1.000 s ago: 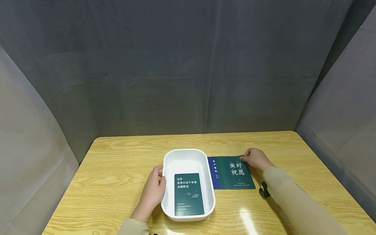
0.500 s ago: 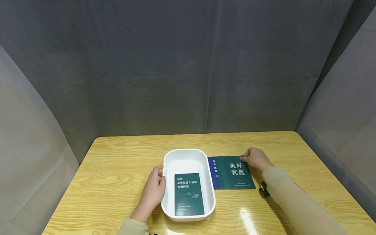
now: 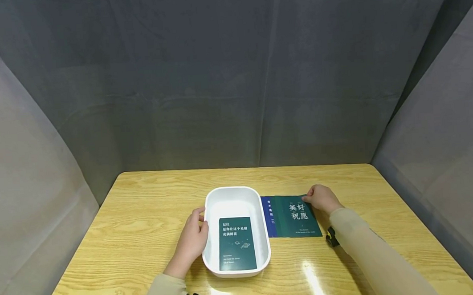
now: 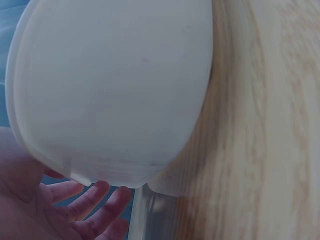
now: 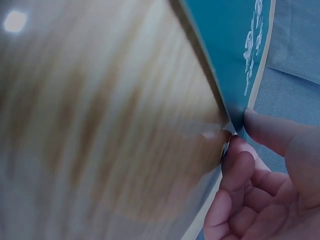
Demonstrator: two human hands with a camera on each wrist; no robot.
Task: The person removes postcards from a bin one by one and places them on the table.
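Where fingertips (image 5: 252,120) pinch, green card's (image 3: 297,216) far corner in right hand (image 3: 322,199) grip.

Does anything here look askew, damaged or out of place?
Nothing stands out. One green card lies flat and straight in the white tub; the green card beside it overlaps a blue one squarely. The right hand touches its far corner; the left hand rests against the tub.

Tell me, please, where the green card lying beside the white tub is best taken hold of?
Probably at its far right corner, from the right: the green card lies flat on the table, and the right hand already pinches that corner.
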